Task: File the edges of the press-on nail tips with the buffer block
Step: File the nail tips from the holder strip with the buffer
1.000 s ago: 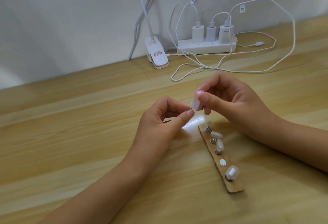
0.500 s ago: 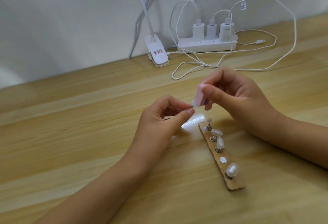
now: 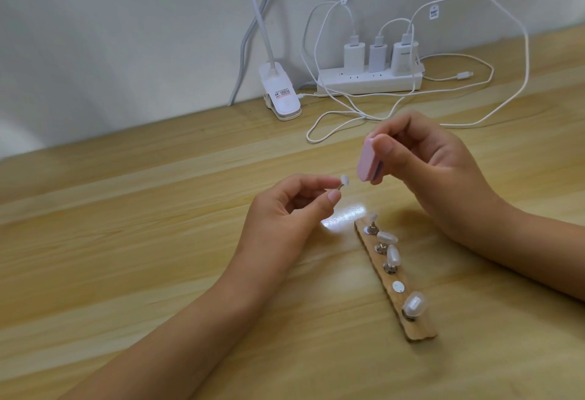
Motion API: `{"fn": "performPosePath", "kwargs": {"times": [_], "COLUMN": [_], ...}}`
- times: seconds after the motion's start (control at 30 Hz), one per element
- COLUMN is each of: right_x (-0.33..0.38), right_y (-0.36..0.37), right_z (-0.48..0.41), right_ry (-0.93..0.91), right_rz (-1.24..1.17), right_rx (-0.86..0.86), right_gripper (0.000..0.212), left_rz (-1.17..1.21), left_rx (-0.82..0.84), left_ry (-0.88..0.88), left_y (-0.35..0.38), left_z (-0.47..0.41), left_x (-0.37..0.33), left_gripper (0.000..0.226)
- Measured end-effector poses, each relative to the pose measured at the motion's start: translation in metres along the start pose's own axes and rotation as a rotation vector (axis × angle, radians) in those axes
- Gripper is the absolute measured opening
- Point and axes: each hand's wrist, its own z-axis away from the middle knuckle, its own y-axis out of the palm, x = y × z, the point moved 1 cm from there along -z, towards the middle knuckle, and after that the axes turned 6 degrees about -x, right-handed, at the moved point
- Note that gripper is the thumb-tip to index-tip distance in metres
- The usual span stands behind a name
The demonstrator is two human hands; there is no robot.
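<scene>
Pinching small translucent white press-on nail tip point(image 3: 123, 180) in left hand point(image 3: 281, 213) fingers point(image 3: 313, 182), gripping pink foam buffer block point(image 3: 146, 159) in right hand point(image 3: 440, 175), just apart above pale wooden surface point(image 3: 158, 241); probably needing light, steady edge strokes

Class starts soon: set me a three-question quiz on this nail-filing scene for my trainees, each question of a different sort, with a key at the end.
1. True or false: the buffer block touches the nail tip that the left hand pinches.
2. How many nail tips stand on the wooden holder? A two, B four, C seven.
3. Which hand grips the buffer block?
Key: 1 false, they are apart; 2 B; 3 the right hand.
</scene>
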Motion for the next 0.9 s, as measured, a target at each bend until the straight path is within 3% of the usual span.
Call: {"fn": "performPosePath", "kwargs": {"times": [0.1,0.27,0.9], "right_x": [0.0001,-0.0014,-0.0023], "right_y": [0.0017,0.0023,0.0035], "right_z": [-0.0010,0.0013,0.0026], "right_ry": [0.038,0.039,0.097], "right_rz": [0.059,0.095,0.119], "right_rx": [0.045,0.093,0.131], "right_gripper": [0.024,0.019,0.021], "left_rz": [-0.008,-0.065,-0.100], "left_rx": [0.014,0.077,0.054], "left_ry": [-0.003,0.013,0.064], "left_y": [0.0004,0.0024,0.0023], "left_z": [0.0006,0.0030,0.0043], "left_x": [-0.0007,-0.0017,-0.0027], "left_gripper": [0.006,0.005,0.005]}}
